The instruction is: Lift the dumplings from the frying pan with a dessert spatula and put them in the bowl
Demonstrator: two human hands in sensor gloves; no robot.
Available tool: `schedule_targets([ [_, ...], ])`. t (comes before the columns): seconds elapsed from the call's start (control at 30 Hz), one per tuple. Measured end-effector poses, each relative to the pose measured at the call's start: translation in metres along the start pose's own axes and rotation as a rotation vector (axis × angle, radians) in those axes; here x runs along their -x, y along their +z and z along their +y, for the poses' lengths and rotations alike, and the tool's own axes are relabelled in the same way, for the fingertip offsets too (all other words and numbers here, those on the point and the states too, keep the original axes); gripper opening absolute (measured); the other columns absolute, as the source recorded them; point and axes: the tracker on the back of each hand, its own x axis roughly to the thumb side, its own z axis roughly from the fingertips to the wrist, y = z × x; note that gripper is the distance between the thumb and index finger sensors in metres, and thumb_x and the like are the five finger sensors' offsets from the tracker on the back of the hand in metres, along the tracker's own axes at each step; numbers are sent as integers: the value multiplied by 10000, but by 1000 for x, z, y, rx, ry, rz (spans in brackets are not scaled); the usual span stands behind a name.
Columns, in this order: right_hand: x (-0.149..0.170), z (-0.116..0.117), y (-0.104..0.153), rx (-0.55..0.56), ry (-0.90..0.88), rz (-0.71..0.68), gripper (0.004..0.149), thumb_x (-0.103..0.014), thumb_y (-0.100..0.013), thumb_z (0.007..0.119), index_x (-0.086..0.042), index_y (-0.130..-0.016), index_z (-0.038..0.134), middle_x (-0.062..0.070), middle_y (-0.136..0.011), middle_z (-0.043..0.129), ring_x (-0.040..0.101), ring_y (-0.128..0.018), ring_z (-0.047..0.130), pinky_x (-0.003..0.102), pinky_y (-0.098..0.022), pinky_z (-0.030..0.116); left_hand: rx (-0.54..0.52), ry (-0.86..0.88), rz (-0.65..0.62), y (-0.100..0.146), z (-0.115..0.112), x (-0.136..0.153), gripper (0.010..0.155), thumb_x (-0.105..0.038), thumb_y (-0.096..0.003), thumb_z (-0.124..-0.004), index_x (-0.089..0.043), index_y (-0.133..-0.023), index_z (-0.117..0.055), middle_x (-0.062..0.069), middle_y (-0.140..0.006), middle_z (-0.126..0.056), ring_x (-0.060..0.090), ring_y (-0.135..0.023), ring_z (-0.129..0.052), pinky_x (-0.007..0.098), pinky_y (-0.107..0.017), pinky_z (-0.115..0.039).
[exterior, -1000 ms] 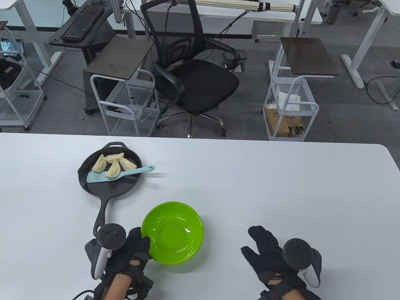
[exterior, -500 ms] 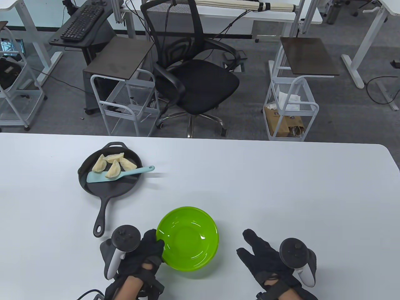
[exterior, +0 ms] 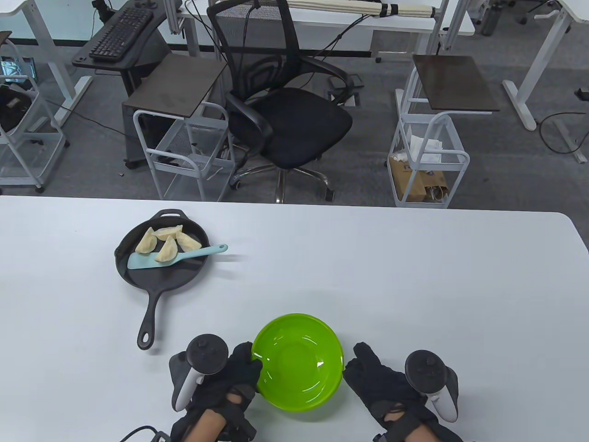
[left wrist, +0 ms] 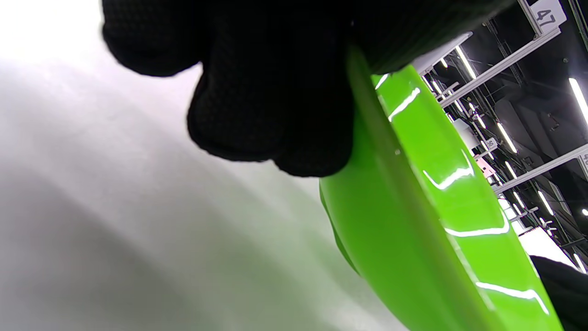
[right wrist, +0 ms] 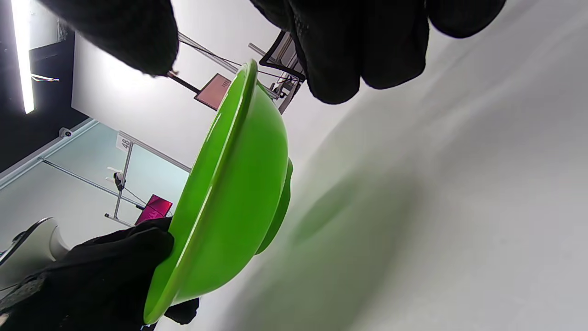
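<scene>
A black frying pan sits at the table's left with several pale dumplings in its far half. A teal dessert spatula lies across the pan, with one dumpling on its blade and its handle over the right rim. The green bowl is near the front edge and has nothing in it. My left hand grips its left rim, fingers curled under the bowl. My right hand is open just right of the bowl, its fingers spread and apart from the rim.
The pan's long handle points toward the front, ending left of my left hand. The white table stretches to the right. Beyond the far edge stand a black office chair and wire carts.
My left hand has carried the bowl to the right and nearer the front edge, away from the pan handle. My right hand has shifted left toward the bowl.
</scene>
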Motion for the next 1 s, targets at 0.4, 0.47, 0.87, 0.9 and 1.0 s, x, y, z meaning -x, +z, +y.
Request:
schedule_targets([
  [0.4,5,10,-4,-52,-61,37,769,-482,-570,738,64,-1024,443,217,-821,894,536,-770,853,704,-666,560,51,8,-55,-2,-5,-3,592,-418,-479,-781,-176,-1000,-641,23,-573,-1081,203,-476,-1049,468,-485,-800],
  [0.47,5,12,-5,-70,-65,37,753,-473,-571,739,63,-1020,460,205,-801,913,524,-756,872,699,-664,567,56,10,-59,-2,-6,-4,592,-418,-478,-781,-177,-1000,-641,20,-574,-1081,202,-476,-1050,467,-486,-800],
  [0.87,12,13,-7,-102,-177,96,646,-366,-571,760,81,-981,537,177,-670,982,460,-638,966,664,-646,626,72,22,-76,-1,-7,-6,595,-433,-482,-779,-182,-1004,-644,10,-584,-1081,195,-492,-1053,472,-496,-799],
  [0.9,13,13,-8,-102,-190,101,646,-358,-571,762,87,-980,535,178,-659,985,461,-628,969,662,-645,628,72,26,-78,-1,-8,-6,597,-435,-482,-778,-183,-1006,-642,10,-588,-1081,196,-495,-1053,475,-501,-798],
  [1.0,14,11,-8,-95,-190,111,632,-343,-568,765,89,-974,546,172,-641,992,452,-610,979,656,-643,634,72,36,-92,-2,-9,-6,597,-445,-486,-772,-193,-1011,-640,4,-609,-1080,196,-519,-1053,487,-524,-790],
])
